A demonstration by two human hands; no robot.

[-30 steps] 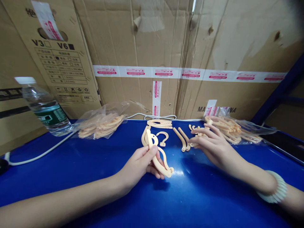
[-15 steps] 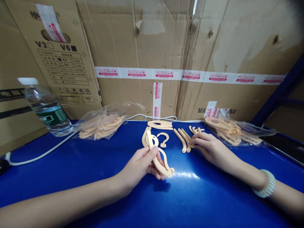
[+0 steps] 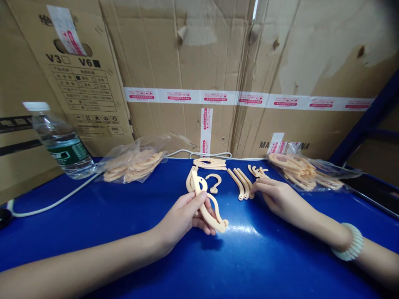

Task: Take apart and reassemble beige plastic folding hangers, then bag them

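Note:
My left hand [image 3: 195, 211] is closed around joined cream plastic clothes hanger parts [image 3: 208, 216], two curved arms meeting at the lower right end. A rounded piece with a small hole [image 3: 202, 182] shows behind the upper end. My right hand [image 3: 276, 197] has its fingers curled together, the tips at the rightmost of three slim curved hanger arms [image 3: 240, 185]. What those fingertips pinch, if anything, is hidden. Between my hands lies a loose hanger hook [image 3: 215, 182]. Several small hooks [image 3: 257, 171] lie just beyond my right hand.
More curved arms [image 3: 210, 164] lie at the back. Clear bags of hanger parts stand left [image 3: 134, 166] and right [image 3: 293, 168]. A water bottle [image 3: 67, 145], a white cable [image 3: 56, 205] and a dark flat device [image 3: 374, 195] are on the blue table [image 3: 237, 265]. Cardboard [image 3: 187, 54] walls the back.
My right hand has shifted slightly right and down, and the third curved arm shows more clearly beside the other two. My left hand stays almost still with the hanger parts.

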